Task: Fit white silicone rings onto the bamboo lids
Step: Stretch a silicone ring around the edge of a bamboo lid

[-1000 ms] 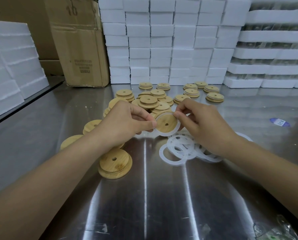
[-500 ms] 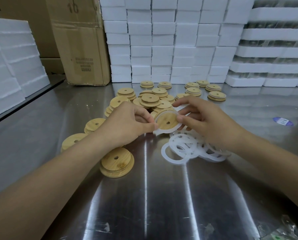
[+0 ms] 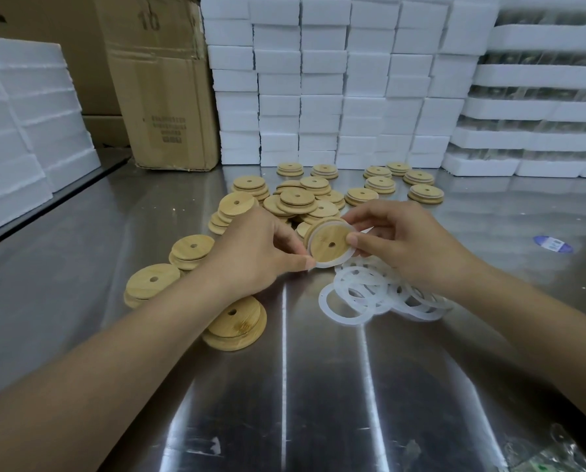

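Seen from my head, my left fingers (image 3: pixel 300 264) and right fingers (image 3: pixel 352 239) pinch opposite edges of a round bamboo lid with a centre hole (image 3: pixel 329 248), held above the shiny steel surface (image 3: pixel 318 369). A white silicone ring (image 3: pixel 332 266) circles it between my thumbs. I judge it best to turn the lid slowly, pressing the ring down evenly without stretching. Loose white rings (image 3: pixel 363 294) lie under my right fingers.
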A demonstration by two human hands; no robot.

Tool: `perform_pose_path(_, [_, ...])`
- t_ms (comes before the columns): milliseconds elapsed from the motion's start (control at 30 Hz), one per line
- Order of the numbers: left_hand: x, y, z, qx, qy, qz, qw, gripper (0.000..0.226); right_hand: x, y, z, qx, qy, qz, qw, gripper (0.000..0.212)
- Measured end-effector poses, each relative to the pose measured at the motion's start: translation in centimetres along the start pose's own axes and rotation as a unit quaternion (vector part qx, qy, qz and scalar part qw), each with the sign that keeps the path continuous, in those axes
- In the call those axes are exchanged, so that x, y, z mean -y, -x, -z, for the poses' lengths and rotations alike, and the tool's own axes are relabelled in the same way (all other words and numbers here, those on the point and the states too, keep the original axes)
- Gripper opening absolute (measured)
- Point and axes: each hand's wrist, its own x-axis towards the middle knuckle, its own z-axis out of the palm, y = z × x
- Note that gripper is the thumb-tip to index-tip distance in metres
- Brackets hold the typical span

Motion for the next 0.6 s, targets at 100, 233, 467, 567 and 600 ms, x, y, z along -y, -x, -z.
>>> perform_pose_path(100, [-0.02, 0.18, -0.26, -0.011, 0.003, 0.008, 1.0, 0.014, -0.01, -0.03, -0.23, -0.009, -0.01, -0.011, 1.0, 0.02])
perform_pose_path(233, [-0.18, 0.49, -0.51, -0.022, 0.019, 0.007, 1.0, 0.017, -0.17, 0.05, -0.21, -0.006, -0.051, -0.027, 0.998, 0.019])
perform_pose_path(467, [-0.51, 0.4, -0.16, -0.007, 0.113, 0.029, 0.993, 0.033, 0.19, 0.63, -0.25, -0.004, -0.029, 0.004, 1.0, 0.024])
perform_pose_path(567, [-0.59, 0.41, -0.18, 0.027, 0.132, 0.015, 0.991, 0.032, 0.66, 0.86, -0.66, -0.003, -0.013, 0.02, 1.0, 0.021])
perform_pose_path(600, [-0.56, 0.41, -0.29, 0.027, 0.137, 0.009, 0.99, 0.025, 0.73, 0.91, -0.79, -0.012, -0.008, 0.022, 1.0, 0.019])
